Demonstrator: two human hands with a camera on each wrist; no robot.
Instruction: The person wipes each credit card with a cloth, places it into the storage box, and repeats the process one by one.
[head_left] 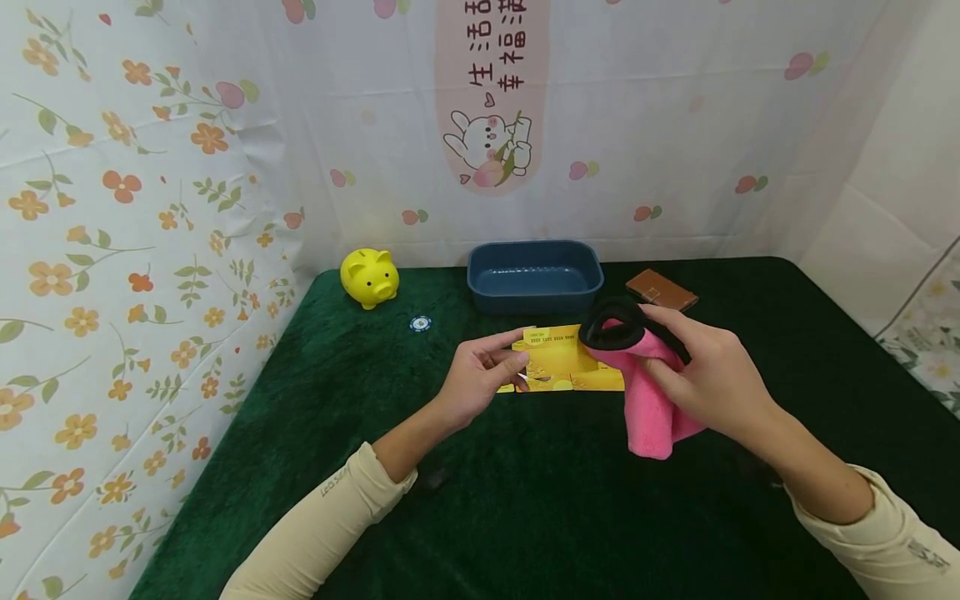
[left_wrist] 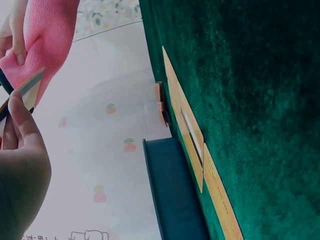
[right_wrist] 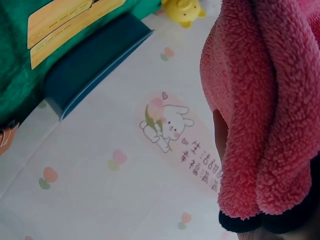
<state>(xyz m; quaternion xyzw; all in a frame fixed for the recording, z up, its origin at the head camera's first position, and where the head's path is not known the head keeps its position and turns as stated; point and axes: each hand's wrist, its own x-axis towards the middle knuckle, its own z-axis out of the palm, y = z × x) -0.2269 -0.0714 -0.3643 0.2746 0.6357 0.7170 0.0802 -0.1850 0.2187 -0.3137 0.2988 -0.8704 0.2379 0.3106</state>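
Ok, on my feed L hand [head_left: 480, 371] pinches yellow card [head_left: 558, 358] mid-frame by one end, prob. so its face shows; R hand [head_left: 708, 367] clamped on bunched pink cloth [head_left: 651, 408] at right, prob. for firmer grip. Other cards [right_wrist: 75, 28] lie flat beneath, nr blue tray [head_left: 536, 302].

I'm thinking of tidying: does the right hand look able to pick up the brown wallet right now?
Probably not yet: the right hand holds the pink fleecy item, which would likely need setting down first. Otherwise the brown wallet lies just beyond, apparently uncovered.
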